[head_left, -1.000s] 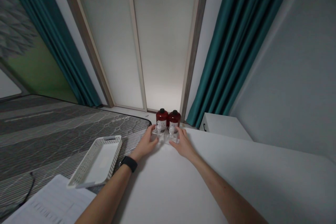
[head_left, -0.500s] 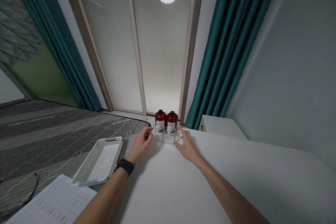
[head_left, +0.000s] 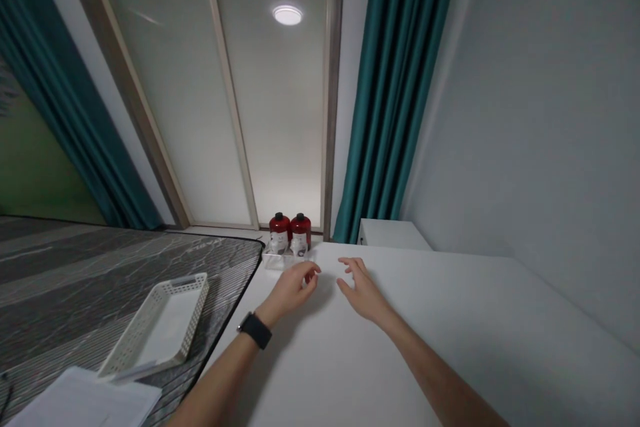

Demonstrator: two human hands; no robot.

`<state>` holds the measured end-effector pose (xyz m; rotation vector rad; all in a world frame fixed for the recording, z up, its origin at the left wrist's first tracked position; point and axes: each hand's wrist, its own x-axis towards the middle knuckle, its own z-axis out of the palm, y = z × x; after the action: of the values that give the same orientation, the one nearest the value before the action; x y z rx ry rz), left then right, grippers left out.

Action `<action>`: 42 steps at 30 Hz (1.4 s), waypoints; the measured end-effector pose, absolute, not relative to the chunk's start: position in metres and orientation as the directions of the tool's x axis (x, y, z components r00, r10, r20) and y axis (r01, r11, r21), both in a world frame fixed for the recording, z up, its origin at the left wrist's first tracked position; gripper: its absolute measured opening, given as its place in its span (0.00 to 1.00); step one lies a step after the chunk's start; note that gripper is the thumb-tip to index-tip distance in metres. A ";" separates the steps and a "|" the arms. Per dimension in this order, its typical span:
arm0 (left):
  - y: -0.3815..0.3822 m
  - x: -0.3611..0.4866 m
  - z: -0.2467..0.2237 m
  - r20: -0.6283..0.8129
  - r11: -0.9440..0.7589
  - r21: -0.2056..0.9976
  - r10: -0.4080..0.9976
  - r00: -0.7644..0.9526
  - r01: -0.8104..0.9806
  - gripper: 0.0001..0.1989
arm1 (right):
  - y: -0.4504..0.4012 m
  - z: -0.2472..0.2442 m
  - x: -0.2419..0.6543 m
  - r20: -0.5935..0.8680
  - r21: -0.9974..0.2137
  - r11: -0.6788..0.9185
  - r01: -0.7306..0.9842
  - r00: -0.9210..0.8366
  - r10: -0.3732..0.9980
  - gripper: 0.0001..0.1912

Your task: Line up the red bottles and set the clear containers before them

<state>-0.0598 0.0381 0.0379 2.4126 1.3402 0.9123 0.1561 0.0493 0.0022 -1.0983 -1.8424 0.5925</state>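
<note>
Two dark red bottles with black caps and pale labels, a left bottle (head_left: pixel 279 232) and a right bottle (head_left: pixel 301 233), stand side by side at the far edge of the white table. Around their lower part is a clear plastic tray (head_left: pixel 274 262). My left hand (head_left: pixel 295 287), with a black watch on the wrist, hovers in front of the tray, apart from it; its fingers curve loosely and hold nothing. To the right, my right hand (head_left: pixel 361 290) is over the table with its fingers apart and nothing in them.
On the left, a white perforated basket (head_left: pixel 193 327) sits on a grey striped surface (head_left: pixel 75 293), with white papers (head_left: pixel 85 403) overlapping its near end. Beyond the white table (head_left: pixel 320 373) are a white cabinet (head_left: pixel 395 235), a green curtain (head_left: pixel 395 93) and frosted sliding doors (head_left: pixel 285 113).
Both hands have come away from the clear tray and drawn back toward me. The bottles stay in place in the tray. The view has turned to the right.
</note>
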 end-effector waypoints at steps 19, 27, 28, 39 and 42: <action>0.021 -0.012 0.006 0.367 -0.726 0.293 0.687 0.628 0.622 0.08 | 0.019 -0.019 0.202 0.445 -0.764 0.406 0.501 -0.046 0.894 0.11; 0.021 -0.010 0.002 0.351 -0.682 0.318 0.730 0.586 0.659 0.08 | 0.014 -0.016 0.195 0.414 -0.736 0.414 0.536 -0.128 0.901 0.13; 0.021 -0.011 0.002 0.349 -0.680 0.322 0.732 0.585 0.659 0.08 | 0.013 -0.016 0.194 0.411 -0.733 0.416 0.538 -0.137 0.901 0.13; 0.023 -0.011 0.000 0.300 -0.639 0.320 0.768 0.565 0.699 0.08 | 0.013 -0.020 0.193 0.391 -0.707 0.425 0.565 -0.189 0.901 0.12; 0.022 -0.010 0.001 0.270 -0.638 0.277 0.769 0.580 0.718 0.07 | 0.014 -0.021 0.195 0.398 -0.702 0.428 0.570 -0.184 0.899 0.12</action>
<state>-0.0101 0.0218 0.0006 2.6679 1.2635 0.5561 0.1952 0.0144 -0.0211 -1.2494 -1.8740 0.5138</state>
